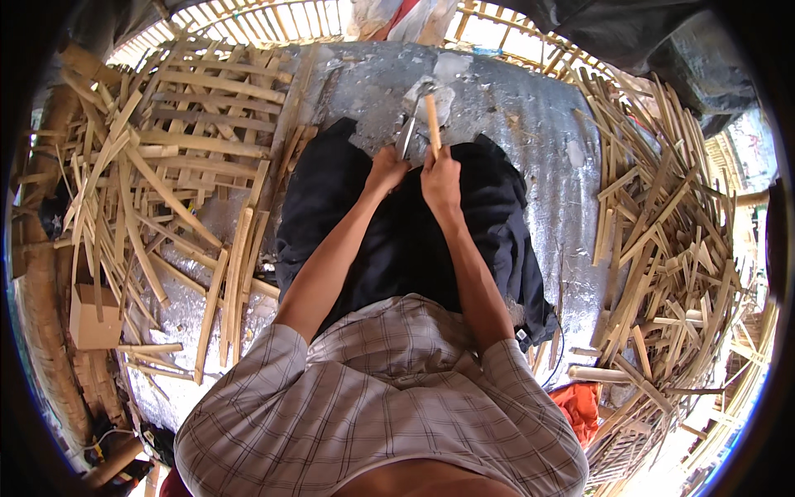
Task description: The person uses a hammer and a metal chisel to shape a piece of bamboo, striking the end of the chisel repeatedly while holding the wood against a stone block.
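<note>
My left hand point(386, 171) is closed around the handle of a metal blade point(409, 132) that points away from me. Right beside it, my right hand point(441, 178) grips a short light-coloured bamboo stick point(431, 123), held upright in front of my knees. The blade's edge lies against the stick's left side. Both hands are over my lap, which is covered by dark trousers point(397, 240). The stick's lower end is hidden in my fist.
Cut bamboo strips lie piled on my left point(166, 166) and on my right point(662, 232). I sit on a grey sheet point(530, 124). A small cardboard box point(93, 319) stands at lower left, an orange cloth point(580, 406) at lower right.
</note>
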Demonstrator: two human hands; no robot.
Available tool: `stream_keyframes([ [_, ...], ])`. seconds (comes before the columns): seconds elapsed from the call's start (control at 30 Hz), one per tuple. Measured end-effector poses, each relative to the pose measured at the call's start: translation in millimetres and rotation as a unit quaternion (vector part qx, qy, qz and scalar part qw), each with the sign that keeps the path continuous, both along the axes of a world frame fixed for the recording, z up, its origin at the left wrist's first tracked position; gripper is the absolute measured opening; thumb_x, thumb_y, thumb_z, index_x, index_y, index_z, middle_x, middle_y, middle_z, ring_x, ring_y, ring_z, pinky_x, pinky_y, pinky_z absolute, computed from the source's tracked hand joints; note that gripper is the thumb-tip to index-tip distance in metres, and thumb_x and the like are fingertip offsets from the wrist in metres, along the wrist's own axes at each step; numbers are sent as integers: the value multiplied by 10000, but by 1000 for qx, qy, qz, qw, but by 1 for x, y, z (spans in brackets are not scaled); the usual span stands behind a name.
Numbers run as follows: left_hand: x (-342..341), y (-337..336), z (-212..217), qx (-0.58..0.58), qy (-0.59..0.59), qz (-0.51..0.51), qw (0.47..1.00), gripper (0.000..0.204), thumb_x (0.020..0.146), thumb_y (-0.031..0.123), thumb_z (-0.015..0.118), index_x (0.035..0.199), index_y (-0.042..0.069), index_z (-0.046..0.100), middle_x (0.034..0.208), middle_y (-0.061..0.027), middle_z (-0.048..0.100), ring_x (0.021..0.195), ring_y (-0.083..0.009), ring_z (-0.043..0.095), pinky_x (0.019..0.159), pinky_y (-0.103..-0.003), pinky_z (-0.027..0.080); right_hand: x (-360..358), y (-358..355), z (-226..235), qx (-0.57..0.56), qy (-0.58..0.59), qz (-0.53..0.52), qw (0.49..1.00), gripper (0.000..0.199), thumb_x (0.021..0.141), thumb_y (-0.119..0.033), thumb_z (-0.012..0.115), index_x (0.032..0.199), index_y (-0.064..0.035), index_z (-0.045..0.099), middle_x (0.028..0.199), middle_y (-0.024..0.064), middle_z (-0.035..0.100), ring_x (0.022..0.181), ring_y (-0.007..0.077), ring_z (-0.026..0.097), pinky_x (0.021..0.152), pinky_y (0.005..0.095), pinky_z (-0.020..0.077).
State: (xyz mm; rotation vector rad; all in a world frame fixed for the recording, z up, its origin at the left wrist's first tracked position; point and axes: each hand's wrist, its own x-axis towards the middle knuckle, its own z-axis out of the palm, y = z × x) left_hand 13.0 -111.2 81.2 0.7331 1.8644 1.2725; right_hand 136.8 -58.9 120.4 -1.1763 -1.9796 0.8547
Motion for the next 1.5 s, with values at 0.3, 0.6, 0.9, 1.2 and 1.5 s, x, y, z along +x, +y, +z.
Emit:
stream_keyframes([
  [0.3, -8, 1, -12, 17, -9, -25, 1000, 181, 829, 83, 664, 736, 25, 520, 493, -68, 502, 338, -173, 484, 309, -345, 337, -2, 1, -19, -21, -4, -6, 1000, 229, 979, -147, 575, 1001, 80, 549, 724, 335, 612, 758, 530, 613, 632, 579, 504],
  [0.6, -7, 1, -15, 23, -95, -22, 995, 147, 835, 63, 645, 759, 57, 519, 496, -14, 465, 332, -129, 448, 299, -302, 298, -2, -2, -31, -20, -15, 3, 1000, 236, 965, -166, 596, 985, 62, 537, 724, 304, 634, 750, 514, 636, 636, 582, 520],
  [0.9, -5, 0, -1, -7, -25, -11, 1000, 92, 813, 45, 600, 782, 44, 513, 496, -16, 470, 326, -112, 432, 299, -290, 277, -7, -5, -28, 0, 22, 3, 1000, 242, 965, -172, 598, 997, 60, 538, 701, 294, 626, 715, 506, 636, 625, 581, 514],
  [1.2, -5, -2, -4, 11, -59, -6, 998, 118, 814, 44, 590, 715, 56, 526, 504, -12, 485, 350, -116, 456, 314, -291, 292, -2, 1, -33, 0, -5, -18, 1000, 264, 991, -189, 562, 972, 71, 527, 718, 294, 634, 710, 496, 642, 611, 577, 516],
  [1.5, -11, -3, -12, -20, -69, 1, 997, 114, 818, 40, 600, 725, 41, 535, 510, -23, 478, 352, -144, 462, 318, -314, 315, -4, -3, -32, -33, -8, -15, 999, 289, 989, -208, 574, 1075, 67, 556, 772, 306, 647, 752, 512, 640, 641, 577, 525],
])
